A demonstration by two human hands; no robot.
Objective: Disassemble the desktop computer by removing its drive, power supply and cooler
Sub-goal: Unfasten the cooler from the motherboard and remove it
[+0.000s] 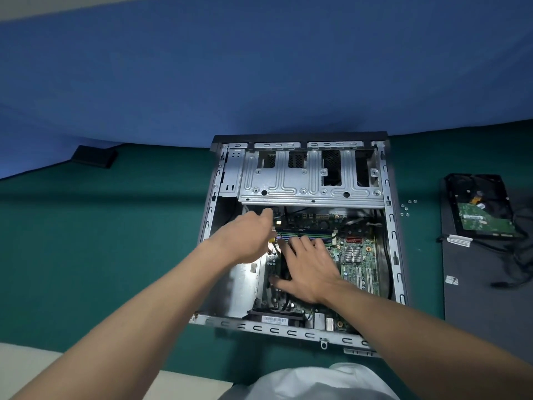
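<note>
well, the computer case (392,226) lies flat and open in the middle of the desk (101,255). its long way runs from the near edge to the far edge. the drive (481,209) is already out. it lies on a dark panel (476,298) by the right edge of the desk, well apart from the case, with small screws (408,207) in between.

the cooler (284,269) is the next thing to get, i think. it sits in the middle of the case, right under the right hand (308,272). that hand lies flat on top of it, fingers straight and spread, pointing to the far edge and curled round nothing. so the right hand is the nearer one, and the cooler would have to come straight up.

the left hand (245,241) reaches further, to the far left corner of the green board (357,267), just beside the memory sticks (305,235). its fingertips are bunched by some thin wires there, but i cannot tell if they pinch one.

a white label (275,319) with a bar code is on the black fan (256,315) at the near wall of the case. a white tag (460,241) hangs on a cable near the drive. both are too small to read. i see no brand name.
</note>
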